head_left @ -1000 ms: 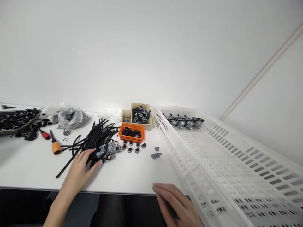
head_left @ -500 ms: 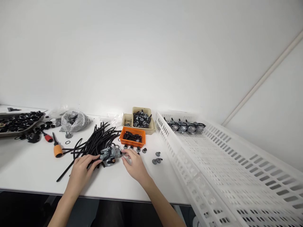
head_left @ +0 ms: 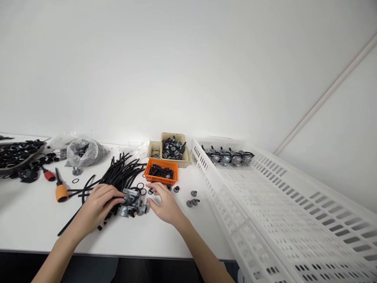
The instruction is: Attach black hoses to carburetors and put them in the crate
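A silver metal carburetor point(head_left: 131, 200) with black and brass fittings is gripped at its left end by my left hand point(head_left: 101, 202), thumb and fingers pinched together. My right hand point(head_left: 166, 206) is just right of the carburetor, thumb and fingers apart with nothing visible between them. Under and behind the carburetor lies a heap of black rubber hoses point(head_left: 118, 175). Several black rings point(head_left: 140, 185) rest between the heap and my right fingertips. Small grey parts with black tops point(head_left: 176, 189) stand just beyond that hand, some of them partly covered by it.
An orange basket point(head_left: 149, 177) of black parts sits before beige bins point(head_left: 187, 159). A white perforated crate point(head_left: 229, 212) holding several carburetors point(head_left: 225, 157) fills the right. Leftward are an orange-handled screwdriver point(head_left: 61, 192), a red-handled one point(head_left: 48, 175), a plastic bag point(head_left: 96, 153) and a tray point(head_left: 17, 167).
The right fingers have come off the carburetor's right end and spread apart. The carburetor has turned and come slightly closer in my left hand. The view has shifted a little.
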`<state>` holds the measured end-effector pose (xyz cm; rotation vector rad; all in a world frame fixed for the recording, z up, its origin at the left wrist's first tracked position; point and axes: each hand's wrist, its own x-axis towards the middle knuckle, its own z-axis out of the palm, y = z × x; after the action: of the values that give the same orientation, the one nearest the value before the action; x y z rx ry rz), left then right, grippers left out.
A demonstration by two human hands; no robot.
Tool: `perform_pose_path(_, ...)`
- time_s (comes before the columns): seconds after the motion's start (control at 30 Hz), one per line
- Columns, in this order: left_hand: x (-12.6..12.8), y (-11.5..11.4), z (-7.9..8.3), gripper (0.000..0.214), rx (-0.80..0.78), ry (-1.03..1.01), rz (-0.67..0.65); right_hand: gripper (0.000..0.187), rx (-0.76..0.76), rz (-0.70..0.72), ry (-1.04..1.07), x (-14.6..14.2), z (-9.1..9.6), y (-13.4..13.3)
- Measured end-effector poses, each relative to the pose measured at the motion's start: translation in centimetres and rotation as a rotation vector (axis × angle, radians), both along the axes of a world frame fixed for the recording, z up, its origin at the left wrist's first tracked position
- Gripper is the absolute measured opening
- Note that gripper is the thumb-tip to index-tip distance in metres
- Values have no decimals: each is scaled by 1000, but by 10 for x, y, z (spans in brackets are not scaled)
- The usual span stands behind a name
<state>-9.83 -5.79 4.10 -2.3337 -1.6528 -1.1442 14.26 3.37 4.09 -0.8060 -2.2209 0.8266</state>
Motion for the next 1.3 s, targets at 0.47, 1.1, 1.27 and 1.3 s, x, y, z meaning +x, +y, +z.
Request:
perform_pose_path(0.47, 23, 5, 73, 24, -247, 139, -354, 99, -559, 672, 102, 0, 24, 19)
perform_pose_path(1.1, 22, 35, 113, 14, -434, -298, -420, 61, -518, 243, 427, 9, 39, -34)
perform_pose_path(1.27, 26, 36, 99, 14, -322, -258, -345, 58, -203, -67, 277, 16, 53, -45)
perform_pose_path(1.3, 28, 37, 96, 15, -301, -287, -321, 58, -144, -118, 259, 15, 54, -47)
